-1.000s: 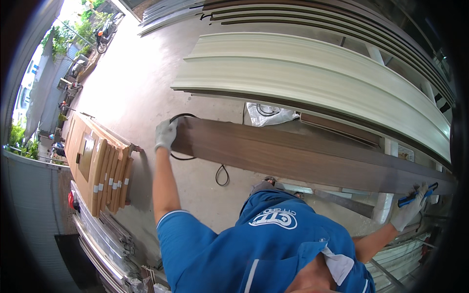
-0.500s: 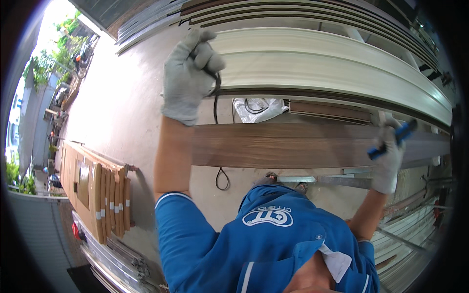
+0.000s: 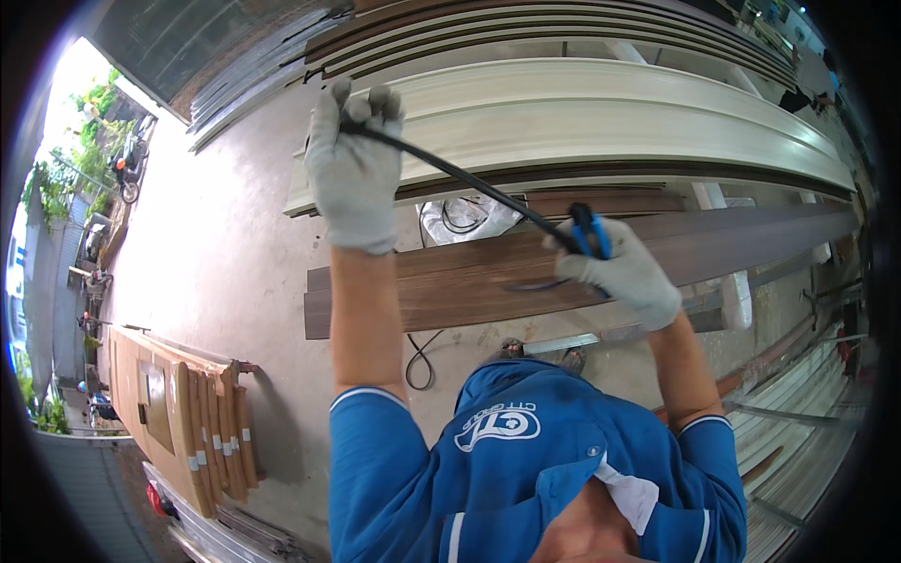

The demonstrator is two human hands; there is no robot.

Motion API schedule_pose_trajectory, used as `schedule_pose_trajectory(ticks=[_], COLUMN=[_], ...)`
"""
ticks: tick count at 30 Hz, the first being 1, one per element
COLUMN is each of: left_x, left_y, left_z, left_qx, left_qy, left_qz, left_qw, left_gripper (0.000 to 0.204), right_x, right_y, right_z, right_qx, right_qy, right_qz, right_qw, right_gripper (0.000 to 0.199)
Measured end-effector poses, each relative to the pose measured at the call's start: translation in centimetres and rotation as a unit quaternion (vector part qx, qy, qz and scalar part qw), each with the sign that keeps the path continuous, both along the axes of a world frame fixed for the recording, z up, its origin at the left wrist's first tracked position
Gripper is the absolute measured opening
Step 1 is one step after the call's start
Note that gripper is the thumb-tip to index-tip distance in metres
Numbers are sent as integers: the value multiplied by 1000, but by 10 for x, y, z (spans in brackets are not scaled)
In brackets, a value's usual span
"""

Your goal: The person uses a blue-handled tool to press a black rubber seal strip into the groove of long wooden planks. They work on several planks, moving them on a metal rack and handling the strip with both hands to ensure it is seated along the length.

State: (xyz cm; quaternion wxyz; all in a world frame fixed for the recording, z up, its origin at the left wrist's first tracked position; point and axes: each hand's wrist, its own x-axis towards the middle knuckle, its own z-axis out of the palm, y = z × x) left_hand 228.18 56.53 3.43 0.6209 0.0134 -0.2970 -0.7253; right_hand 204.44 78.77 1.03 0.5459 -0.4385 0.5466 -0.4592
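Black strip drawn between two gloved hands — brown plank below.
The left hand, raised at the upper left, has its fingers clamped on one end of the strip, in front of the pale ribbed panel. From there the strip slants down to the right hand, whose fingers are closed around a blue-and-black tool and the strip beside it; whether the tool's jaws touch the strip, I cannot tell. A thin dark tail curls out to the left below the right hand, over the plank. A black cord loop lies on the floor — just beside the plank's near edge.
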Motion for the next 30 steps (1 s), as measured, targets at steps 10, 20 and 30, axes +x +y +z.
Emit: schedule_pose_trajectory(ticks=[10, 20, 30], left_x=[-51, -283, -551], left_y=[79, 190, 348], left_z=[-36, -23, -39], left_qx=[-369, -403, -598], left_qy=[-625, -518, -452], left_qz=[-31, -171, -181], left_qw=[688, 735, 637], left_gripper=[52, 17, 24], right_x=[-102, -191, -406], right_y=[51, 175, 412], right_z=[27, -1, -43], right_qx=[-181, -100, -17], right_qy=[384, 279, 303], right_qz=[-153, -260, -406], right_qw=[892, 919, 862], right_gripper=[26, 28, 20])
